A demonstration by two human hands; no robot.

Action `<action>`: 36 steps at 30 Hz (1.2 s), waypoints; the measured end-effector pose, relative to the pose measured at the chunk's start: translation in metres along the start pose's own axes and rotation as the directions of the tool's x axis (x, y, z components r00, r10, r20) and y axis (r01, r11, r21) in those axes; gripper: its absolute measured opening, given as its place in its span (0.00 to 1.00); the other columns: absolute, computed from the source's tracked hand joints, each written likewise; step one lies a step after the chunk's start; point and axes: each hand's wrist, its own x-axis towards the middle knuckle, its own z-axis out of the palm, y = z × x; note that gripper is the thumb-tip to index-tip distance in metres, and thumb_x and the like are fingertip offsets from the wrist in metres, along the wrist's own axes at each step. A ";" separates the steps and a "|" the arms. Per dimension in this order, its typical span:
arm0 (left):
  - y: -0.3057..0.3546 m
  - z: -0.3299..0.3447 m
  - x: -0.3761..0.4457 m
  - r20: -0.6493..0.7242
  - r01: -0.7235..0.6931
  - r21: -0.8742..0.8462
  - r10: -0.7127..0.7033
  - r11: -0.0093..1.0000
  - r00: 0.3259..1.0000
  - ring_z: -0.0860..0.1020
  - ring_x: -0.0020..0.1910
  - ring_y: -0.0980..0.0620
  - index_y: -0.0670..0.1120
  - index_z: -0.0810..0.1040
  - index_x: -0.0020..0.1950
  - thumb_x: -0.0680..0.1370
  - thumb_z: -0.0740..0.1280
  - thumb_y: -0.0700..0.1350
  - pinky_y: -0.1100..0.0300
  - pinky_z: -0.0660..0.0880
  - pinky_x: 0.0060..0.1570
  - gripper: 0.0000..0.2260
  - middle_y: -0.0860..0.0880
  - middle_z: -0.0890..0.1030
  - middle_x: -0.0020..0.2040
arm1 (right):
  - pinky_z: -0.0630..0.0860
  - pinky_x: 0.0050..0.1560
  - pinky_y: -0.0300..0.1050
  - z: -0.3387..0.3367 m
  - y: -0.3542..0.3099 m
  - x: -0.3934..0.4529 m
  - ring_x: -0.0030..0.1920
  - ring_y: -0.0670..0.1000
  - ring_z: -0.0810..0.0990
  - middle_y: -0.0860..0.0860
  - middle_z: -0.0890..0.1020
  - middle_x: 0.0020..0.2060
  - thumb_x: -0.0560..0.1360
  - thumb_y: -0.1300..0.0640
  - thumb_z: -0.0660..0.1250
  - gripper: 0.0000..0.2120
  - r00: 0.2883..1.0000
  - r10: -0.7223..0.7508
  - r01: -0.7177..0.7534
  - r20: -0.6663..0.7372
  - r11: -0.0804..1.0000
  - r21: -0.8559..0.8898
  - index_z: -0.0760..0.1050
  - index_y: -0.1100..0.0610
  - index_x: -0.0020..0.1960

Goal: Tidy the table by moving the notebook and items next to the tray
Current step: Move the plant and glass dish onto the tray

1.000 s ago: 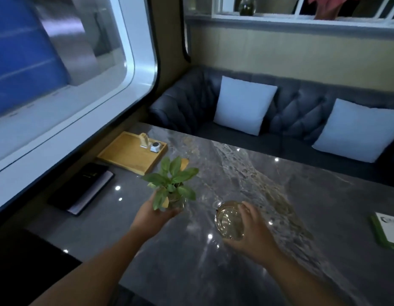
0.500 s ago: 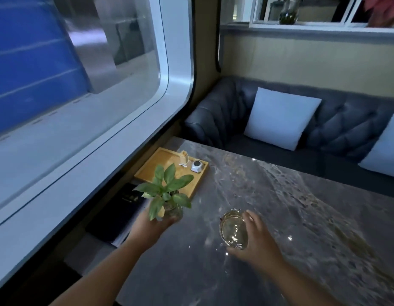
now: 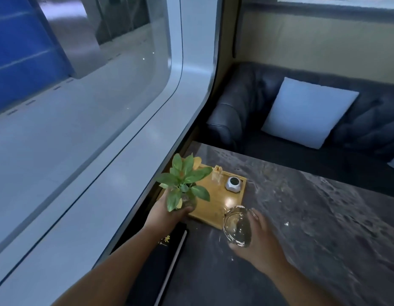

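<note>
My left hand (image 3: 167, 214) grips a small green plant in a glass vase (image 3: 184, 184), held over the near left corner of the wooden tray (image 3: 216, 202). My right hand (image 3: 255, 241) holds a clear glass dish (image 3: 237, 226) just off the tray's near right corner, above the table. A black notebook (image 3: 167, 257) lies under my left forearm, just in front of the tray by the window wall.
On the tray stand a small white device (image 3: 234, 183) and a little pale holder (image 3: 217, 173). The grey marble table (image 3: 302, 217) stretches right. A dark sofa (image 3: 236, 115) with a pale cushion (image 3: 306, 111) sits behind it. The window (image 3: 81, 107) runs along the left.
Both hands have moved forward and left towards the tray, carrying the plant and the glass dish. The plant is now over the tray's corner; the view has swung left.
</note>
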 end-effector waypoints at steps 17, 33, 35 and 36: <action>-0.042 0.025 0.096 -0.036 0.074 -0.034 -0.075 0.997 0.997 0.73 0.42 0.75 0.57 0.72 0.63 0.65 0.77 0.56 0.74 0.67 0.39 0.28 0.67 0.77 0.45 | 0.71 0.65 0.49 0.053 -0.002 0.093 0.72 0.48 0.61 0.42 0.48 0.74 0.60 0.28 0.68 0.52 0.997 -0.045 0.044 0.065 0.999 0.005 0.54 0.51 0.75; -0.042 0.036 0.139 -0.056 0.062 -0.091 -0.067 0.994 0.996 0.73 0.47 0.68 0.55 0.66 0.66 0.67 0.77 0.51 0.74 0.66 0.42 0.31 0.64 0.75 0.49 | 0.49 0.73 0.46 0.064 0.005 0.096 0.75 0.48 0.43 0.45 0.41 0.76 0.63 0.25 0.60 0.53 0.983 -0.111 0.130 0.146 0.984 -0.125 0.47 0.52 0.77; -0.043 0.041 0.145 -0.053 0.064 -0.125 -0.071 0.990 0.996 0.72 0.47 0.70 0.56 0.65 0.67 0.68 0.77 0.49 0.75 0.66 0.41 0.31 0.64 0.75 0.50 | 0.49 0.73 0.46 0.065 0.006 0.097 0.75 0.48 0.43 0.43 0.40 0.75 0.62 0.25 0.60 0.53 0.983 -0.114 0.133 0.145 0.983 -0.127 0.47 0.52 0.76; -0.044 0.045 0.147 -0.053 0.071 -0.142 -0.079 0.987 0.995 0.72 0.47 0.71 0.56 0.65 0.67 0.69 0.77 0.48 0.75 0.66 0.41 0.31 0.64 0.75 0.51 | 0.50 0.73 0.46 0.064 0.006 0.097 0.75 0.48 0.44 0.43 0.41 0.74 0.62 0.25 0.60 0.52 0.983 -0.113 0.131 0.144 0.984 -0.121 0.49 0.52 0.76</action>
